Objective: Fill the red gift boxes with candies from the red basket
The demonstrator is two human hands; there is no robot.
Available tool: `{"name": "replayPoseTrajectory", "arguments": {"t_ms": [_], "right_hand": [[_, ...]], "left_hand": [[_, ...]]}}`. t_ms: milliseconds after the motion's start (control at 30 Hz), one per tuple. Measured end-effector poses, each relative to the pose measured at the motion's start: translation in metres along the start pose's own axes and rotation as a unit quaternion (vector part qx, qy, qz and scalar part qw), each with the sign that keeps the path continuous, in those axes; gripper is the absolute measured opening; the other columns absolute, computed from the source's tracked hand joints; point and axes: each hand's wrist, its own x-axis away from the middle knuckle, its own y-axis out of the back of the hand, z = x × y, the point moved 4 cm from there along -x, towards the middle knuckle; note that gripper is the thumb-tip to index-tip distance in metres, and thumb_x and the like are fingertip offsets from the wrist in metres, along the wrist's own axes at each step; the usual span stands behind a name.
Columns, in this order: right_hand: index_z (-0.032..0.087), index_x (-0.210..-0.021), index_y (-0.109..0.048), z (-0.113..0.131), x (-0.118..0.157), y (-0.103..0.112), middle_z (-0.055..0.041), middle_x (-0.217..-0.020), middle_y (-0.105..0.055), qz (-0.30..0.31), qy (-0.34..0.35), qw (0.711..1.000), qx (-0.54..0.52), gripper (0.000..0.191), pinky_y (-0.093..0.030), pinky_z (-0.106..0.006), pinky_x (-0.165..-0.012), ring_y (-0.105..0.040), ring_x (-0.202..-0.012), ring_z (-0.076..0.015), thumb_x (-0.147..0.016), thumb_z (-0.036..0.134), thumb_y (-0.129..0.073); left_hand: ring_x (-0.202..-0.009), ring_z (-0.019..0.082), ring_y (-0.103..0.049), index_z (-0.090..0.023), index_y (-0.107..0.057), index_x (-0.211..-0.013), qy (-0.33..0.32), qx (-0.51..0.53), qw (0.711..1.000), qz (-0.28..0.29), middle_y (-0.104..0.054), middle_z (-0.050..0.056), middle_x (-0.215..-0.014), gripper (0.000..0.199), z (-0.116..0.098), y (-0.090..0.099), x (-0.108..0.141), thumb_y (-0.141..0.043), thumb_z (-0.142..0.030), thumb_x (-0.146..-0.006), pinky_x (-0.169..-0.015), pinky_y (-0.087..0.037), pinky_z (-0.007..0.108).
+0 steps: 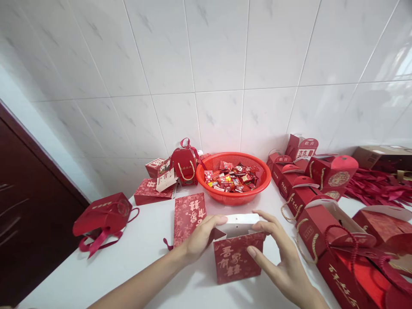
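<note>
A red paper gift box (238, 262) with pale gold characters stands upright on the white table in front of me. Its top is open, and a white inner flap with small holes rises at the back. My left hand (201, 238) grips the upper left edge, its thumb on the flap. On the other side, my right hand (280, 253) holds the box with its thumb against the printed front and its fingers at the flap's right end. Beside my left hand lies a flat red box (188, 216) with similar characters. What is inside the held box is hidden.
A red plastic basket (233, 198) of wrapped candies stands behind the box. Red boxes with rope handles (296, 189) line the right side, near a heap of dark red ribbons (380, 186). A ribboned red box (103, 214) lies at the left table edge. A tiled wall (219, 120) closes the back.
</note>
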Motion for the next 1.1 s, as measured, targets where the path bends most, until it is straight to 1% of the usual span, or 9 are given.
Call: {"name": "replayPoseTrajectory", "arguments": {"t_ms": [133,200,367,500,667,767,867,967,1100], "right_hand": [[0.025,-0.106,-0.06,0.001,-0.001,0.002,-0.0014,-0.092,-0.067,0.011,-0.011,0.999,-0.048,0.016,-0.055,-0.024,-0.073,-0.064,-0.081,-0.0168,-0.091,0.025,-0.065],[0.024,-0.108,-0.061,0.002,-0.002,0.003,-0.0015,-0.092,-0.068,0.012,-0.009,0.999,-0.05,0.017,-0.055,-0.025,-0.073,-0.064,-0.08,-0.0166,-0.092,0.025,-0.063],[0.027,-0.119,-0.066,0.006,-0.004,0.004,-0.002,-0.1,-0.072,0.051,0.003,0.997,-0.06,0.027,-0.055,-0.027,-0.08,-0.067,-0.091,-0.0183,-0.093,0.028,-0.062],[0.026,-0.114,-0.066,0.008,-0.006,0.004,-0.0013,-0.098,-0.071,0.064,0.004,0.995,-0.07,0.021,-0.054,-0.027,-0.081,-0.066,-0.09,-0.0177,-0.094,0.029,-0.06],[0.022,-0.103,-0.059,0.006,-0.005,-0.001,-0.0023,-0.095,-0.066,0.047,-0.006,0.995,-0.085,0.014,-0.052,-0.026,-0.078,-0.063,-0.087,-0.0175,-0.093,0.033,-0.06],[0.022,-0.093,-0.054,0.006,-0.005,-0.003,-0.0001,-0.086,-0.059,0.032,-0.014,0.996,-0.087,0.015,-0.05,-0.025,-0.071,-0.057,-0.077,-0.0158,-0.093,0.037,-0.06],[0.023,-0.088,-0.051,0.006,-0.005,-0.002,0.001,-0.082,-0.054,0.019,-0.015,0.996,-0.09,0.024,-0.047,-0.024,-0.068,-0.052,-0.075,-0.0155,-0.093,0.045,-0.059],[0.023,-0.086,-0.05,0.004,-0.004,0.0,0.0008,-0.079,-0.052,0.009,-0.012,0.995,-0.099,0.034,-0.047,-0.024,-0.066,-0.052,-0.072,-0.0156,-0.097,0.055,-0.048],[0.023,-0.081,-0.049,-0.004,-0.004,-0.001,0.0012,-0.075,-0.052,0.005,-0.019,0.994,-0.104,0.039,-0.046,-0.022,-0.061,-0.054,-0.067,-0.0142,-0.105,0.048,-0.031]], "left_hand": [[-0.084,0.028,-0.072,-0.006,-0.072,-0.114,0.022,0.015,0.998,0.052,-0.078,0.013,-0.094,0.057,0.004,-0.004,-0.001,-0.064,-0.05,-0.079,-0.073,-0.049,0.031],[-0.09,0.029,-0.072,-0.006,-0.071,-0.115,0.024,0.02,0.998,0.055,-0.078,0.013,-0.096,0.058,0.006,-0.003,-0.002,-0.064,-0.05,-0.079,-0.078,-0.049,0.032],[-0.09,0.029,-0.072,-0.005,-0.07,-0.115,0.034,0.028,0.998,0.046,-0.078,0.013,-0.098,0.057,0.01,0.001,-0.005,-0.063,-0.049,-0.079,-0.081,-0.048,0.032],[-0.084,0.026,-0.072,-0.006,-0.07,-0.115,0.045,0.036,0.996,0.069,-0.078,0.012,-0.097,0.057,0.01,0.001,-0.006,-0.063,-0.049,-0.078,-0.077,-0.048,0.031],[-0.073,0.023,-0.07,-0.008,-0.071,-0.11,0.056,0.026,0.997,0.056,-0.078,0.009,-0.083,0.056,0.013,0.002,-0.009,-0.063,-0.051,-0.076,-0.071,-0.046,0.029],[-0.083,0.028,-0.071,-0.008,-0.069,-0.115,0.046,0.026,0.997,0.062,-0.078,0.01,-0.086,0.061,0.013,0.001,-0.009,-0.063,-0.054,-0.076,-0.078,-0.047,0.033],[-0.096,0.032,-0.07,-0.01,-0.067,-0.123,0.04,0.014,0.996,0.083,-0.077,0.012,-0.098,0.067,0.011,-0.004,-0.008,-0.063,-0.058,-0.076,-0.088,-0.047,0.038],[-0.109,0.036,-0.067,-0.015,-0.067,-0.126,0.036,-0.006,0.994,0.105,-0.076,0.013,-0.108,0.07,0.01,-0.007,-0.006,-0.061,-0.065,-0.077,-0.099,-0.044,0.046],[-0.126,0.036,-0.057,-0.02,-0.068,-0.127,-0.011,-0.022,0.989,0.148,-0.072,0.012,-0.12,0.077,0.012,-0.009,-0.006,-0.055,-0.076,-0.076,-0.11,-0.035,0.051]]}}
